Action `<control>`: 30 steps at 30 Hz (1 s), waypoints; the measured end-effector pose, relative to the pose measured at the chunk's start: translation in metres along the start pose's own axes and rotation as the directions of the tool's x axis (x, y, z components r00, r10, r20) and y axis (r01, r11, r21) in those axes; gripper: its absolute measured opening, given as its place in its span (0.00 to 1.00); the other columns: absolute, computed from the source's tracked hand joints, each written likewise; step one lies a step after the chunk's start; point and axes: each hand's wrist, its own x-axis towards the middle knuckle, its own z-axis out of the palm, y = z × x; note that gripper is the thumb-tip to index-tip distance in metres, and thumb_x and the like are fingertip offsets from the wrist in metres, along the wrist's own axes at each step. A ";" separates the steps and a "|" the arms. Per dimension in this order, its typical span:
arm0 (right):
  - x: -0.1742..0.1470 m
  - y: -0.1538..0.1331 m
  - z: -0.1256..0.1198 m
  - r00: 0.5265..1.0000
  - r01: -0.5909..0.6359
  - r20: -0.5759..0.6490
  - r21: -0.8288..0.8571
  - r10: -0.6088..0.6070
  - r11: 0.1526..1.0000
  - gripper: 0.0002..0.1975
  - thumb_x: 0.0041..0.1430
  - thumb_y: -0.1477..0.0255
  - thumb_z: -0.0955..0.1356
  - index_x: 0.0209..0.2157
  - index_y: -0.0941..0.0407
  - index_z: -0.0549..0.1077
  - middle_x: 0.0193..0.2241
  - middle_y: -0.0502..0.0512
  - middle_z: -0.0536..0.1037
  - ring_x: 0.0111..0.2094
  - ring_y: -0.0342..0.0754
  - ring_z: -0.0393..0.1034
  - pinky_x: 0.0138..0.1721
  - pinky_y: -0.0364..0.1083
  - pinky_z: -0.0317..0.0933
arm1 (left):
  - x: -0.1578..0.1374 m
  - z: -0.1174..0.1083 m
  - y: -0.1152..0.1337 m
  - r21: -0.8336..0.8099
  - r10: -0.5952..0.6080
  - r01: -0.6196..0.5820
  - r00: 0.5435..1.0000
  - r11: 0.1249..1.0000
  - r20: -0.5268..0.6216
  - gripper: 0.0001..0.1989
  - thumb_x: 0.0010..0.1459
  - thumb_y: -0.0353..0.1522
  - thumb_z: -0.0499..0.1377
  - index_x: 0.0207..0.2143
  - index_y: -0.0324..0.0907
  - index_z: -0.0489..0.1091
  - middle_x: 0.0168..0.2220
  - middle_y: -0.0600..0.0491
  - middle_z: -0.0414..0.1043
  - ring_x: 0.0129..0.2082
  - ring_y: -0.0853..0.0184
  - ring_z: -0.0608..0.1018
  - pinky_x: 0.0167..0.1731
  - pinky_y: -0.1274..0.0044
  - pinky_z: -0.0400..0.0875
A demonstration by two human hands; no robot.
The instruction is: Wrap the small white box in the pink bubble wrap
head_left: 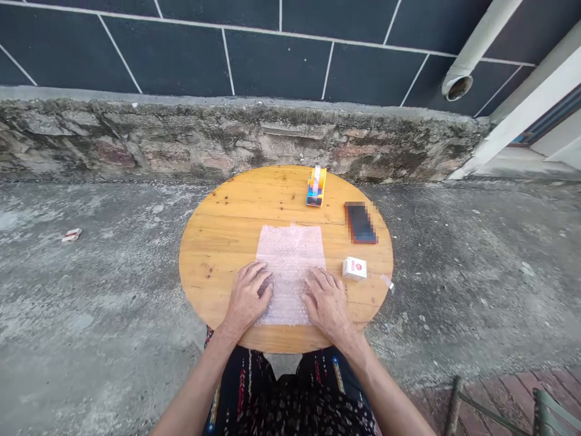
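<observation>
A sheet of pinkish bubble wrap [291, 266] lies flat on the round wooden table [218, 242]. My left hand [249, 297] rests on its left edge, fingers apart and pointing away from me. On the right edge lies my right hand [327, 301], its fingers spread too. Neither hand grips anything. A small white box [354, 268] with a red mark stands just to the right of my right hand.
Toward the table's far edge stands a yellow and blue tape dispenser [316, 186]. A dark phone-like slab [361, 223], pixelated, lies at the right. A bit of clear tape [387, 282] hangs at the right rim. Beyond is a stone wall base [190, 145].
</observation>
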 end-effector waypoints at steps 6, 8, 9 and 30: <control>-0.035 0.003 -0.022 0.970 -0.040 -0.236 0.099 0.063 0.994 0.15 0.58 0.78 0.63 0.46 0.55 0.71 0.52 0.58 0.72 0.52 0.55 0.64 0.52 0.56 0.57 | -0.005 0.007 -0.009 -0.058 -0.033 0.028 0.996 0.998 -0.080 0.13 0.54 0.32 0.58 0.44 0.41 0.72 0.50 0.44 0.70 0.52 0.54 0.71 0.53 0.60 0.65; -0.051 0.012 -0.025 0.946 -0.106 -0.294 0.120 0.138 0.987 0.15 0.59 0.78 0.62 0.46 0.55 0.71 0.51 0.58 0.73 0.50 0.54 0.66 0.51 0.56 0.58 | -0.005 0.008 -0.012 -0.132 -0.110 0.095 0.987 0.987 -0.113 0.13 0.55 0.33 0.58 0.43 0.41 0.73 0.49 0.45 0.71 0.51 0.55 0.72 0.53 0.61 0.66; -0.059 0.018 -0.025 0.931 -0.137 -0.319 0.140 0.175 0.981 0.14 0.60 0.77 0.62 0.46 0.54 0.71 0.51 0.58 0.73 0.50 0.54 0.66 0.51 0.56 0.59 | -0.005 0.008 -0.013 -0.181 -0.163 0.138 0.978 0.974 -0.132 0.12 0.55 0.33 0.57 0.42 0.41 0.73 0.48 0.46 0.71 0.50 0.56 0.73 0.53 0.61 0.66; -0.037 0.100 -0.041 0.869 -0.264 -0.303 0.384 0.391 0.885 0.28 0.54 0.69 0.67 0.57 0.57 0.63 0.54 0.66 0.69 0.55 0.58 0.65 0.49 0.59 0.65 | -0.007 -0.001 -0.012 -0.381 -0.375 0.299 0.916 0.875 -0.142 0.10 0.57 0.35 0.55 0.36 0.41 0.74 0.42 0.48 0.74 0.46 0.61 0.75 0.52 0.65 0.67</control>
